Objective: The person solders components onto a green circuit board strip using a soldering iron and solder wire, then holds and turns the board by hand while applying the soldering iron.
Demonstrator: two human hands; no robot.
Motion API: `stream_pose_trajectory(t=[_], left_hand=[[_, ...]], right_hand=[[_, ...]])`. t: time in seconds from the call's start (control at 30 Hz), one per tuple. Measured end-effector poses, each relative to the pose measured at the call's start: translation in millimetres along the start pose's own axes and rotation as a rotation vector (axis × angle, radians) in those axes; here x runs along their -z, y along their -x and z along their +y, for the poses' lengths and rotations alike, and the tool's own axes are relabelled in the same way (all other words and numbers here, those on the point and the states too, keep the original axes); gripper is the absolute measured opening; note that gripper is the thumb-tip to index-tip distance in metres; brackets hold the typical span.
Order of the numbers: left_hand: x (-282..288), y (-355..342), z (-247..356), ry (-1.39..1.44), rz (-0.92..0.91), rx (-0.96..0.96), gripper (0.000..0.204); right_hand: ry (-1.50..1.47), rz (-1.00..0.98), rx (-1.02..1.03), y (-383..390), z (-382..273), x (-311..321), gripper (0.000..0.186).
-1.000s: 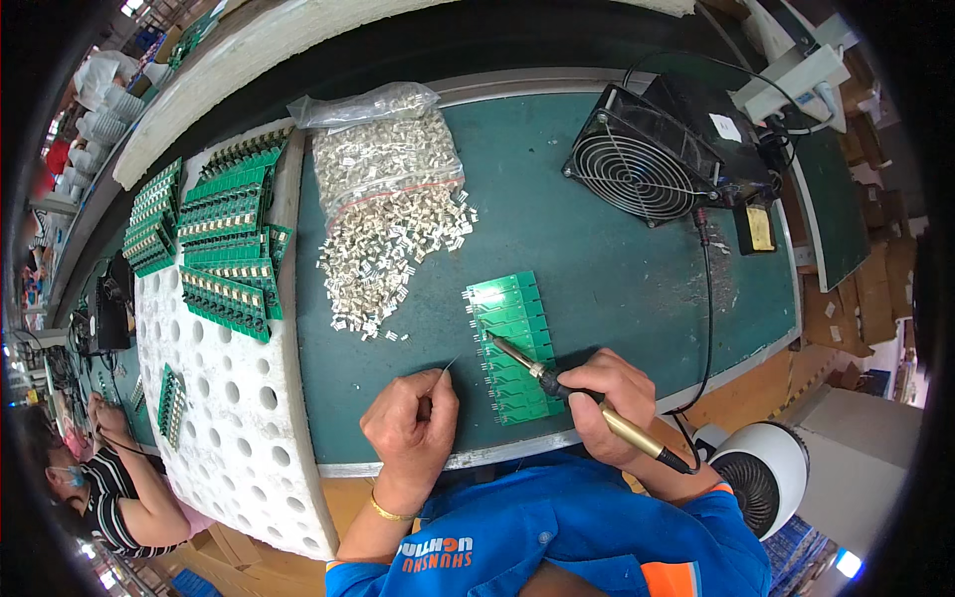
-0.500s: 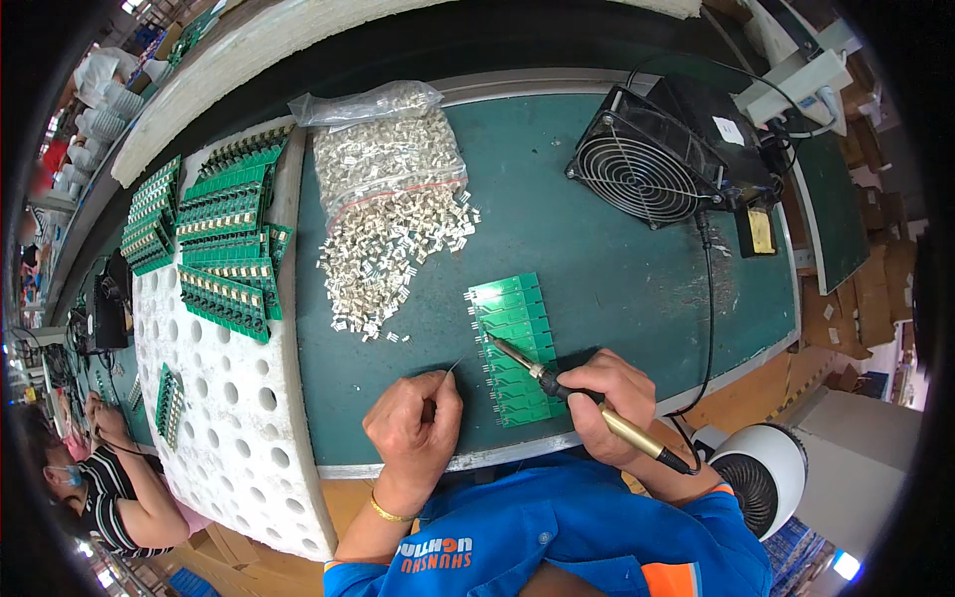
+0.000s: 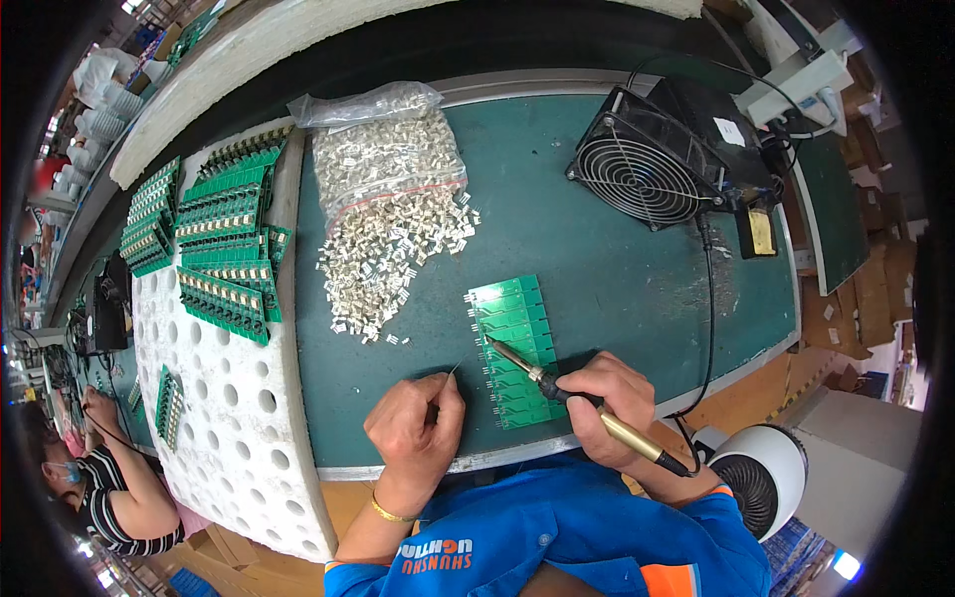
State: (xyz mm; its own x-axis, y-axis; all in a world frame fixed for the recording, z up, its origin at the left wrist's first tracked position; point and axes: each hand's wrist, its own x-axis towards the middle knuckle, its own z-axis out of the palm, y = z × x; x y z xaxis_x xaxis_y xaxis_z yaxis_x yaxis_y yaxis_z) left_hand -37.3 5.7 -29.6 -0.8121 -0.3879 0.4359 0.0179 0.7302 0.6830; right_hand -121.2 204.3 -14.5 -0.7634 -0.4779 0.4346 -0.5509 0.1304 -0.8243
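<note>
A green panel of circuit boards [image 3: 517, 308] lies on the green mat, with pins along its left edge. My right hand [image 3: 609, 408] is closed round a gold-and-black soldering iron [image 3: 627, 431], whose tip rests at the panel's upper-left part, near those pins. My left hand [image 3: 418, 423] is closed in a pinch on a thin solder wire [image 3: 453, 371], left of the panel and short of the iron's tip. Small white connectors [image 3: 388, 259] are spilled above my left hand, below a clear bag [image 3: 388, 144] holding more of them.
Populated boards [image 3: 219, 294] sit on a white perforated foam tray [image 3: 219, 418] at left, where a co-worker [image 3: 124, 488] works beyond it. A black fan [image 3: 637, 174] stands back right, by a yellow sponge [image 3: 758, 231]. A white round fan [image 3: 776, 473] is low at right.
My left hand has shifted slightly right with the solder wire, and the panel sits a few pixels lower. The iron has barely moved.
</note>
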Motion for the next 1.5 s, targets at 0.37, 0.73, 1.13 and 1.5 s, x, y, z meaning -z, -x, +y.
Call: stream_pose_trajectory(t=[0.37, 0.73, 1.13, 1.5], left_hand=[[0, -2, 0, 0.002, -0.008, -0.026, 0.015], [-2, -2, 1, -0.009, -0.005, -0.045, 0.013], [-1, -2, 1, 0.031, -0.036, -0.021, 0.012], [1, -1, 0, 0.031, -0.047, -0.013, 0.012]], right_hand=[[-0.002, 0.005, 0.028, -3, 1, -1, 0.014], [0.012, -0.005, 0.047, -1, 0, 0, 0.015], [0.073, -0.027, 0.139, 2, -1, -1, 0.022], [0.127, -0.053, 0.185, 9, 0, -2, 0.030]])
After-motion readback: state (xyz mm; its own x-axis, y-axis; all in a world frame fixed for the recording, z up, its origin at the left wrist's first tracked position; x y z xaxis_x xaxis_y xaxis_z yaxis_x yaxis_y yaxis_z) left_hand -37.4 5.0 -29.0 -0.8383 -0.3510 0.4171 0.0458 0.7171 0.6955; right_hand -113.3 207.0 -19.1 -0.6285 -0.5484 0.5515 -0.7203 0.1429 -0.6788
